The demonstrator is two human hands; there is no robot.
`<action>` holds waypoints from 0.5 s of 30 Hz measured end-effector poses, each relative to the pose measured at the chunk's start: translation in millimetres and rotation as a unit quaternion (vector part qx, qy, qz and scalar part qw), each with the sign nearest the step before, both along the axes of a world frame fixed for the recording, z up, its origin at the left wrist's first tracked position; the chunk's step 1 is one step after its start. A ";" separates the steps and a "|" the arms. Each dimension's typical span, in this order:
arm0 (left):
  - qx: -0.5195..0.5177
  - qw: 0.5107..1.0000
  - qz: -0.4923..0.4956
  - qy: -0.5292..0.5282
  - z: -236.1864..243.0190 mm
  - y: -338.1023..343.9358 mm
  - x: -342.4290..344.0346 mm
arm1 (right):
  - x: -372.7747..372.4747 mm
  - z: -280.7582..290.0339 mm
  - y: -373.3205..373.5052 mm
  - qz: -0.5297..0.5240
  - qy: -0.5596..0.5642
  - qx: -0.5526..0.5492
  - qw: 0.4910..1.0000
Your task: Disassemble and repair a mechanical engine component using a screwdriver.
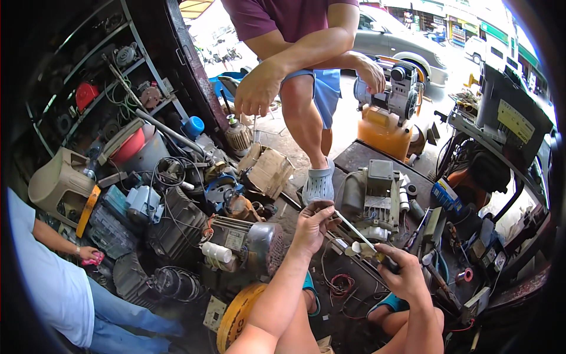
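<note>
Cluttered shop floor (351,329), parts everywhere. Far left, a white-shirted person (56,265) holds a pink thing (94,259); metal shelf (141,44) behind. Then motor (236,239), torn box (271,172), standing person (295,20) with forearms crossed over one knee. Center: left hand (313,227), thumb and fingertips bunched at the tip of the screwdriver (355,229); can't tell if gripping. Screwdriver slants down-right between both hands. Pale piece (361,249) beside its shaft. Right hand (407,274) has fingers wrapped around the dark handle. Further right: blue box (446,195), wire spool (464,276).
</note>
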State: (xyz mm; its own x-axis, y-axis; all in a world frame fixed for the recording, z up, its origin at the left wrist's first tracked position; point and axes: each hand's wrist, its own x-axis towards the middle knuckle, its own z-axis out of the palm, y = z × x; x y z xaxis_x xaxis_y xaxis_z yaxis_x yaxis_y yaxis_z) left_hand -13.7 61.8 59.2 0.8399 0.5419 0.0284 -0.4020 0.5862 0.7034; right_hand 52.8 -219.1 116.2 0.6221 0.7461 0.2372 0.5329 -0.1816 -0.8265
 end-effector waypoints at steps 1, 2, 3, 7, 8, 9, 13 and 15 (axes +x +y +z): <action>0.005 1.000 0.010 0.008 0.0 -0.5 -0.4 | -2.9 3.9 0.4 0.001 0.002 0.001 1.000; 0.005 1.000 0.010 0.010 -0.3 -0.3 -1.0 | -7.4 11.0 1.5 -0.020 -0.021 -0.043 0.999; 0.005 1.000 0.006 0.019 0.4 -1.7 0.6 | -9.4 16.5 0.1 -0.046 -0.046 -0.091 0.994; -0.016 0.999 -0.014 0.034 1.9 -3.7 4.6 | -1.6 -4.4 -1.3 -0.012 -0.060 0.002 0.998; -0.022 0.999 -0.017 0.036 2.9 -1.7 2.1 | -1.7 -9.4 1.3 -0.008 -0.068 0.002 0.998; -0.025 0.999 -0.018 0.037 2.4 -0.2 2.5 | -1.8 -14.9 3.2 -0.010 -0.075 -0.007 0.997; -0.021 0.998 -0.008 0.059 -6.0 5.7 6.3 | -12.9 -33.7 12.7 -0.012 -0.041 -0.026 0.999; -0.034 0.997 -0.006 0.070 -9.8 1.8 9.9 | -20.4 -36.8 16.0 -0.007 -0.026 -0.021 0.999</action>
